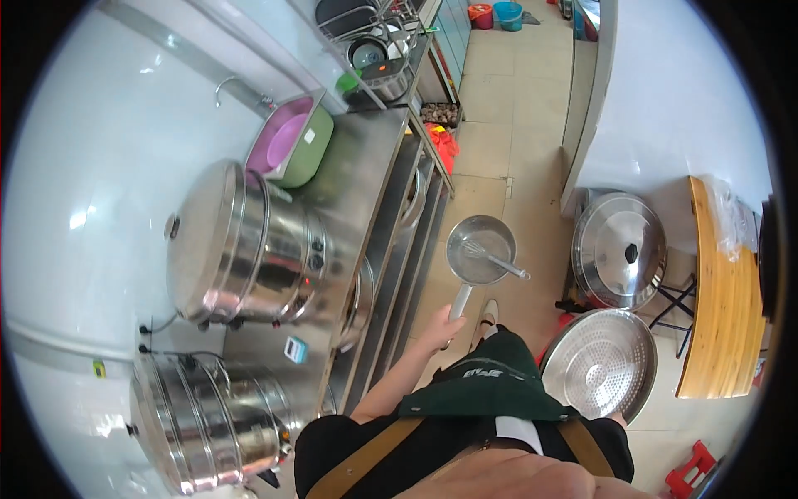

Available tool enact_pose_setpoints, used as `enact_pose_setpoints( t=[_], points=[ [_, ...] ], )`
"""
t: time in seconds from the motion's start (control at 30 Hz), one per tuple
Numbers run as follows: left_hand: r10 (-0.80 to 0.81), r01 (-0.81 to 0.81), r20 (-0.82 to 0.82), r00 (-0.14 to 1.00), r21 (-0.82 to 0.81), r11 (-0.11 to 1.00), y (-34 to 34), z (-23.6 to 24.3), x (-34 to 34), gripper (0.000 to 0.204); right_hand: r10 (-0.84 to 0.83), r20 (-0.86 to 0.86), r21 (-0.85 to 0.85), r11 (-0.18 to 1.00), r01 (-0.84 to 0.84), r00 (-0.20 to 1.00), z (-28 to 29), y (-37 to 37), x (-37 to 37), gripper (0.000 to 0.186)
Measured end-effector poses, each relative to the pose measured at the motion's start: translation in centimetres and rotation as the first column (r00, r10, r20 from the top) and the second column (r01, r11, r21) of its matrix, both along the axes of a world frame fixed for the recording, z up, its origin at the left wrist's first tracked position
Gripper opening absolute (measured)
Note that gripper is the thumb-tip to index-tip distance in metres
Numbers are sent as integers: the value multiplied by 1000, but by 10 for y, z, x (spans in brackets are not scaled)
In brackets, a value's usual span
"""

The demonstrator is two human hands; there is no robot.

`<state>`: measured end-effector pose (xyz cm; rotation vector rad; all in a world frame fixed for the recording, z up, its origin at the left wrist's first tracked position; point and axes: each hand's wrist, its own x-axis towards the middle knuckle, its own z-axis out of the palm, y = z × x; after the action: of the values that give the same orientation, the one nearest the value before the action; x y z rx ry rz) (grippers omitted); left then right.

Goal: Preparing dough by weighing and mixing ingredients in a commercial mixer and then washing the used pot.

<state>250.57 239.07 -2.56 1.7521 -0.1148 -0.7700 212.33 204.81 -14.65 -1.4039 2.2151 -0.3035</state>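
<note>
My left hand (441,328) is wrapped round the handle of a metal saucepan (496,226), held out in front of me above the floor. Inside the pan leans a wire whisk (482,254), its handle sticking out over the right rim. At my right side is a wide, round perforated steamer tray (600,366), tilted so its holes face up. My right arm (617,418) passes under the tray's near rim and appears to carry it; the fingers are hidden behind the metal.
Left stands a steel counter (353,158) with two large steamers (291,241) and a green basin (307,154). A big lidded pot (619,249) and a wooden folding table (721,316) are at right. A red stool (692,470) stands at lower right; a tiled aisle (507,125) runs ahead.
</note>
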Motion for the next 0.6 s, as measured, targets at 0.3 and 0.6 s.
enact_pose_setpoints(
  t=[0.3,0.6],
  points=[
    [-92,92,-5,996,-15,996,-65,31,220,11,638,-34,-224,746,-628,769,-36,-71,376,23],
    [-239,226,-70,969,-150,962,-194,13,463,12,827,31,-180,557,-811,561,-46,-136,644,17]
  ],
)
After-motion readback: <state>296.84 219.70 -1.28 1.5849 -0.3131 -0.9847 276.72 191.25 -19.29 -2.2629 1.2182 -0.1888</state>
